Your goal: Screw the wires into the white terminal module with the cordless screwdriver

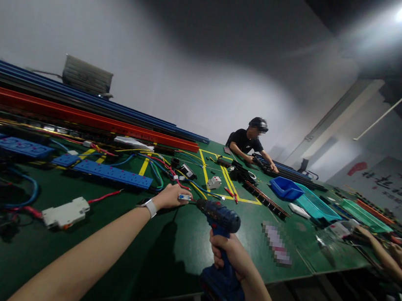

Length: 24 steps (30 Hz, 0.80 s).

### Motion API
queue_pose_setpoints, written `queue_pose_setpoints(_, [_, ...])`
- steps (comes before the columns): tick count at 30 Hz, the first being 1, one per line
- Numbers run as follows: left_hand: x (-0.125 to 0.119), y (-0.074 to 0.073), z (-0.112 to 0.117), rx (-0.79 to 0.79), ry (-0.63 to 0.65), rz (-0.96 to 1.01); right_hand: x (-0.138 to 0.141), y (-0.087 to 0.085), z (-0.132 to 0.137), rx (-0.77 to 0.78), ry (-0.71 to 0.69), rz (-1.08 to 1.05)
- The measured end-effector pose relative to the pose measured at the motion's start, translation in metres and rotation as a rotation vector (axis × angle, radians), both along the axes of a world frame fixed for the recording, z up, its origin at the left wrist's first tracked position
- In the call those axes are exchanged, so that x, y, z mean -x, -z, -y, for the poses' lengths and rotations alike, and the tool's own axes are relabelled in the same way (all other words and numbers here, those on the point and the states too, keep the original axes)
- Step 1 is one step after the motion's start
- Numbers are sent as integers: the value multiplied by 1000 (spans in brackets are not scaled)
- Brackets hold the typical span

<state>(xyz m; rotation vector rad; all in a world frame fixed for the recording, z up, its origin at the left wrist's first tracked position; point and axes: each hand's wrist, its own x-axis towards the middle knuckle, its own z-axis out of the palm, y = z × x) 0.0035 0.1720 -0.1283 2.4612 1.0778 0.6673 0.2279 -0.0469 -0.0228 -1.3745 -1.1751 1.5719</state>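
Dim room [154, 55], with a long green table [126, 269] across it. Above the near edge is a blue drill [223, 217] (probably heavy and hard, best held pistol-style), the right hand [233, 254] wrapped around it; beside its tip, the left hand [168, 197] pinches a small white-and-blue piece [184, 197], likely light, stiff, best held at the sides.

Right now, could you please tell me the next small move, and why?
Perhaps check that the drill lines up with the small part: the left hand holds the part, the right hand points the drill at it, and contact is unclear.
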Motion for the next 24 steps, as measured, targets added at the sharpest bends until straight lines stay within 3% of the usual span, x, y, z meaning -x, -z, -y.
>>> queue_pose_setpoints(24, [0, -1, 0, -19, 13, -25, -1, 2, -1, 12, 7, -16])
